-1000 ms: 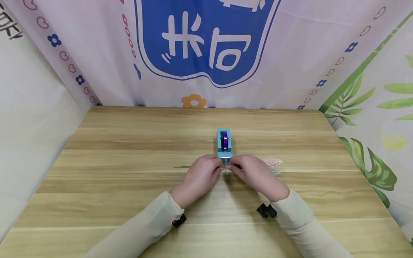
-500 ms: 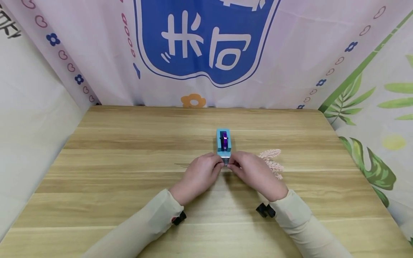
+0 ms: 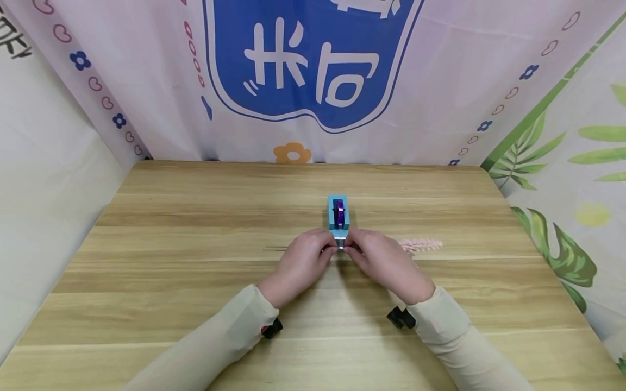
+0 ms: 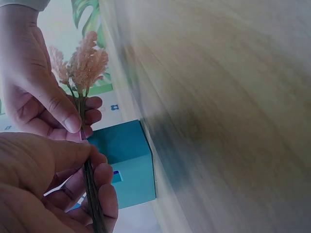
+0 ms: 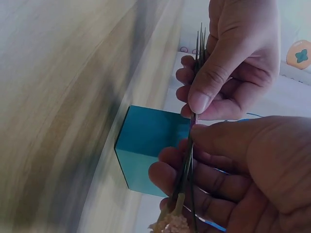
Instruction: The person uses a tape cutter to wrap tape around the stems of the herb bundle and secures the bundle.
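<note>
A bunch of pink flower stems [image 4: 87, 63] lies crosswise between both hands, over the front of a blue tape dispenser [image 3: 338, 222]. My left hand [image 3: 303, 260] holds the thin dark stems [image 4: 92, 194], whose ends stick out to the left. My right hand [image 3: 388, 266] pinches the same stems nearer the fluffy pink heads [image 3: 424, 245], which stick out to the right. Between the fingertips a small purple strip [image 5: 195, 121] shows on the stems. A purple tape roll [image 3: 339, 212] sits in the dispenser. Fingers partly hide the dispenser's front end.
The dispenser stands on a wood-grain table [image 3: 195, 293]. A printed curtain [image 3: 171, 98] hangs behind the table's back edge, and a leaf-patterned cloth [image 3: 562, 179] hangs on the right. Black wrist cameras [image 3: 402, 317] sit at the cuffs.
The flower heads have turned: fanned out half a second ago, they now form a narrower row reaching farther right. The stem ends on the left shifted slightly. Both hands stay almost in place.
</note>
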Demonstrator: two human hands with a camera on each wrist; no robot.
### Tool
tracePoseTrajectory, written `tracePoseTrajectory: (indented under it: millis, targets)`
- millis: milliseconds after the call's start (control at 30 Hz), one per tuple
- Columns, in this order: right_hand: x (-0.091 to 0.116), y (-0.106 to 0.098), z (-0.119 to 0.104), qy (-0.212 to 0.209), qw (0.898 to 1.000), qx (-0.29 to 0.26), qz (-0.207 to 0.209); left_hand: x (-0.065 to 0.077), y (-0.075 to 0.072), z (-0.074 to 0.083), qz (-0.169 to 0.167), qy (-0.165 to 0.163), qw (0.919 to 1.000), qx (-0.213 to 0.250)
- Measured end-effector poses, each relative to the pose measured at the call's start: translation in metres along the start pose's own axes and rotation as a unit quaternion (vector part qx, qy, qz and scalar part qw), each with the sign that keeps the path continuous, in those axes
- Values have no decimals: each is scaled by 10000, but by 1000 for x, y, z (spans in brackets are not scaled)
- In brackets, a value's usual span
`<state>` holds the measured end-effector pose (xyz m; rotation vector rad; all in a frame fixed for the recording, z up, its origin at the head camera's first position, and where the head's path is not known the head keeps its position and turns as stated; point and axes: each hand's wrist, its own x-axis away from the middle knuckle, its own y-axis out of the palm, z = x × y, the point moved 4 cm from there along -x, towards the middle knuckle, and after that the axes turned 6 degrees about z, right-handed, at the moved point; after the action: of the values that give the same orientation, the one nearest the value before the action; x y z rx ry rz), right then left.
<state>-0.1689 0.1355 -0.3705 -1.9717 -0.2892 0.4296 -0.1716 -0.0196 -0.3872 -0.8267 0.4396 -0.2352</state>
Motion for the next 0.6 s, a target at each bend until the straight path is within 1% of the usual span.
tracePoseTrajectory:
  millis: [233,367,600]
  targets:
    - [0,-1,0,-44,10000,-47,58,-1,0,0,-21,-26,10000,10]
    - [-2,1,1,18,9999,-58,110,-1,0,-1,-58,-126,9999,28]
    - [-3,1,0,-23,9998,-14,220,-3,0,-3,-109,-290,9995,54]
